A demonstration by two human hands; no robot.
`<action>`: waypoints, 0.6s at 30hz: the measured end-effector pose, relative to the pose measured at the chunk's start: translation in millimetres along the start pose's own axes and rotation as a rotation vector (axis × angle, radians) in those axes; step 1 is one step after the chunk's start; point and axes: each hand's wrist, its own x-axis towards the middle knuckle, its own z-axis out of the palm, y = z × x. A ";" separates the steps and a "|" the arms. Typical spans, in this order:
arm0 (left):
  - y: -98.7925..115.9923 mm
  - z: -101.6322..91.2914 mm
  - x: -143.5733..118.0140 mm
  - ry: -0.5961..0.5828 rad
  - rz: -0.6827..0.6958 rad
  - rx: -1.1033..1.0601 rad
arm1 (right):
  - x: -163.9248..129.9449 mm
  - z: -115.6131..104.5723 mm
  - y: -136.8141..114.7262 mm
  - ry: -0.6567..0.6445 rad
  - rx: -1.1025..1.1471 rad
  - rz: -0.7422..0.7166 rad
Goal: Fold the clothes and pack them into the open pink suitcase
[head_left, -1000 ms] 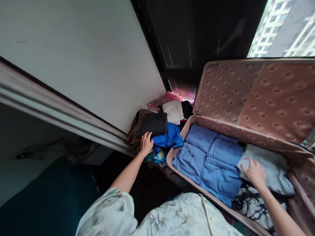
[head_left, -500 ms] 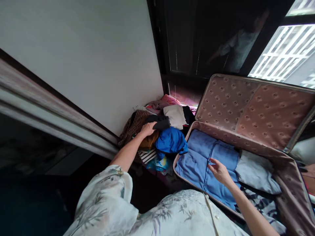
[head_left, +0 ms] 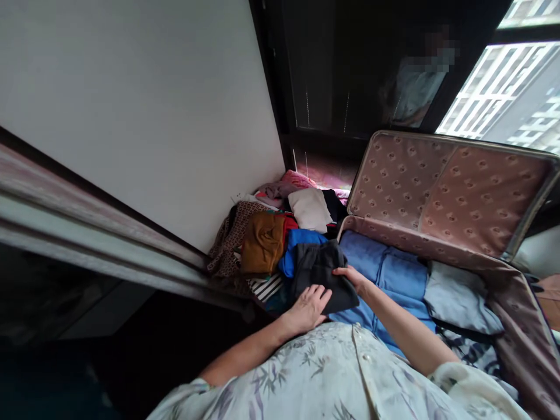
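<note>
Close to my body, a folded dark grey garment point(head_left: 321, 262) is held up between both hands. My left hand point(head_left: 310, 304) grips its lower left edge, fingers lying over the top. On the right edge, the fingers of my right hand point(head_left: 352, 276) are closed on the cloth. Behind the garment, a blue garment point(head_left: 301, 239) on the pile is partly covered by it. To the right is an open suitcase point(head_left: 455, 248) with folded blue cloth point(head_left: 402, 280) inside, some of it hidden by my right forearm.
Left of the suitcase lies a clothes pile with a brown garment point(head_left: 262, 242), a cream folded cloth point(head_left: 310, 209) and a striped piece point(head_left: 266, 287). Light grey clothing point(head_left: 459, 297) sits in the suitcase. A white wall point(head_left: 144, 105) rises at the left, a dark window behind.
My left hand has lifted the dark grey garment off the pile and brought it toward my body. My right hand has moved left from above the suitcase and taken its right edge.
</note>
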 end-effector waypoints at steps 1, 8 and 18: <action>-7.2 6.1 -5.6 0.016 0.006 -0.060 | 1.1 -3.7 7.4 0.034 -0.005 -0.004; -78.9 -1.3 -2.3 0.625 -0.629 -0.524 | 1.3 -6.7 24.5 0.128 0.012 -0.060; -52.6 16.6 -2.3 0.402 -0.495 -0.872 | -85.2 -3.1 -0.3 -0.227 -0.217 -0.393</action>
